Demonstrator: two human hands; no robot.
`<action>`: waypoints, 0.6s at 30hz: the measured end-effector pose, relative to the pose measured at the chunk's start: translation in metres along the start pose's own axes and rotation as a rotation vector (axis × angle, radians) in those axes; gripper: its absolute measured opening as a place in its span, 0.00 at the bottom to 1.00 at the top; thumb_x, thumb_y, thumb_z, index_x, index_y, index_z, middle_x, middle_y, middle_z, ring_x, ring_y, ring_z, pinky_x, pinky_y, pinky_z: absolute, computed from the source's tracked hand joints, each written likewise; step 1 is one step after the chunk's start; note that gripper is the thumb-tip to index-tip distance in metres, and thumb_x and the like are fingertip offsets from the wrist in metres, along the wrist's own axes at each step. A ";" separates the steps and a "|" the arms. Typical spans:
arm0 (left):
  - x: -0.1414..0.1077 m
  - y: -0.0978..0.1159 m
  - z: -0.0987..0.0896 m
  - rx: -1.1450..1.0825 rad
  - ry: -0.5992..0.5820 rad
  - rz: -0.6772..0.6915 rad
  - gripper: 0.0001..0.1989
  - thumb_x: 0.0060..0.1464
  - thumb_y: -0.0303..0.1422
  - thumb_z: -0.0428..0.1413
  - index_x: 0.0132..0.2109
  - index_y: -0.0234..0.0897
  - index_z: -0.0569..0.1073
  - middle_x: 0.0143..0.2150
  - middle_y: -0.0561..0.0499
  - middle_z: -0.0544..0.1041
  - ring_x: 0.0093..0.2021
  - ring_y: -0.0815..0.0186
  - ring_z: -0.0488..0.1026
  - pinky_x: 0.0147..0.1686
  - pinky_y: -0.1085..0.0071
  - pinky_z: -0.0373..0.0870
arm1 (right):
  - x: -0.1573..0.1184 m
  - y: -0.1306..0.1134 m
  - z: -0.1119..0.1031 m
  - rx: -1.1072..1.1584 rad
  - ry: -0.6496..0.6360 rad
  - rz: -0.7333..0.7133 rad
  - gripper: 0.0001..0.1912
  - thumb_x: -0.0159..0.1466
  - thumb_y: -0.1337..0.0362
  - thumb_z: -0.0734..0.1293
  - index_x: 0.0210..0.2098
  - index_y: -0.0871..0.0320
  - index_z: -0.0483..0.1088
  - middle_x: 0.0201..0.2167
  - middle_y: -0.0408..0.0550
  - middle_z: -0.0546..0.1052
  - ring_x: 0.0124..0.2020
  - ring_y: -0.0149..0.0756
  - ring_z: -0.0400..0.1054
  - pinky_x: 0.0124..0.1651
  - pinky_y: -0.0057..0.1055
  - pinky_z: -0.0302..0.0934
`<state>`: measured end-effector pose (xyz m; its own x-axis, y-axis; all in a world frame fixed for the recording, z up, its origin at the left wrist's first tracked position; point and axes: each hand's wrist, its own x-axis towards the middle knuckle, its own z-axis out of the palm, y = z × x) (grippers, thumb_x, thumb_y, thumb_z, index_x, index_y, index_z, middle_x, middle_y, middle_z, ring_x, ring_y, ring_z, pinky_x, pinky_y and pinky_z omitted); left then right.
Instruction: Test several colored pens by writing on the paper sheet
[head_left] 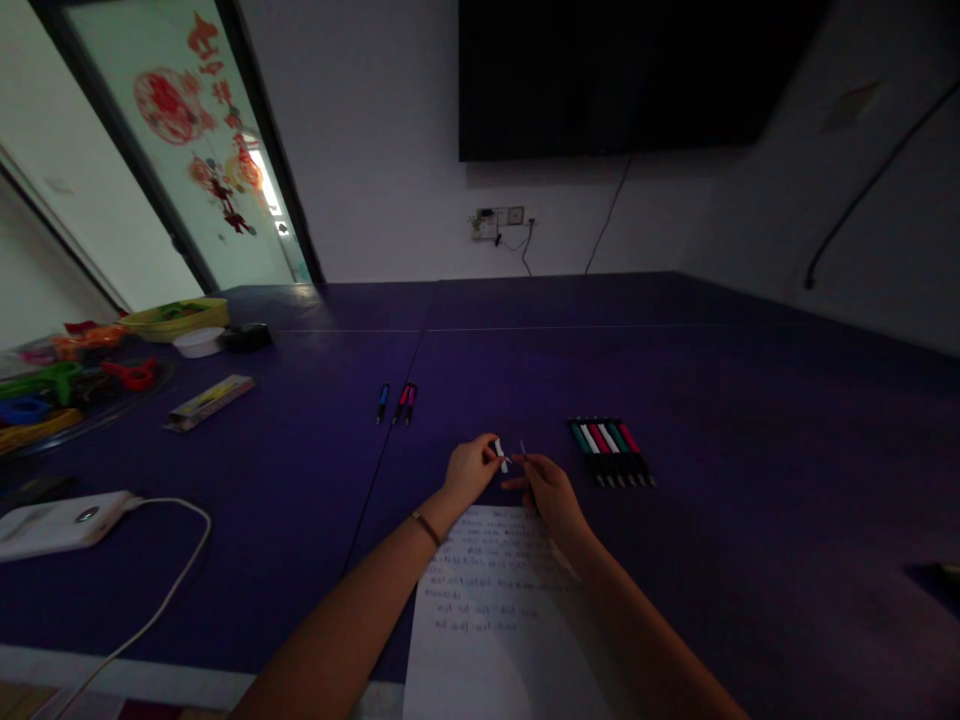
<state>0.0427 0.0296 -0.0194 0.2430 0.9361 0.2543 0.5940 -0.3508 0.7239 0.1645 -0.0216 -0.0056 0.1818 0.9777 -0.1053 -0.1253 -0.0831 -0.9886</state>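
Holding something white, seemingly blurred (501,456)

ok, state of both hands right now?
Left hand: closed, holding a small white piece.
Right hand: fingertips pinched on a thin piece, too small to identify.

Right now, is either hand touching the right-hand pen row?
No, bare table shows between the pen row and the nearer, right hand.

We see a dim room with pale walls and a purple table (525,360) across the middle. A black screen (607,75) hangs at the top, above wall sockets (501,216). At upper left, we notice red decorations (174,105) on a dark-framed, greenish glass panel (154,160), with brightness along its right edge.
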 end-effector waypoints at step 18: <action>0.000 0.008 -0.011 -0.486 0.044 -0.009 0.09 0.43 0.33 0.55 0.34 0.34 0.74 0.29 0.50 0.73 0.29 0.70 0.66 0.31 0.74 0.62 | -0.006 -0.014 0.000 0.038 -0.130 -0.056 0.18 0.46 0.54 0.64 0.31 0.61 0.63 0.23 0.44 0.70 0.13 0.23 0.58 0.11 0.20 0.43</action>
<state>0.0394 0.0271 -0.0064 0.2001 0.9430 0.2660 0.1663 -0.3003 0.9393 0.1656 -0.0265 0.0086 0.0622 0.9975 -0.0325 -0.1558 -0.0225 -0.9875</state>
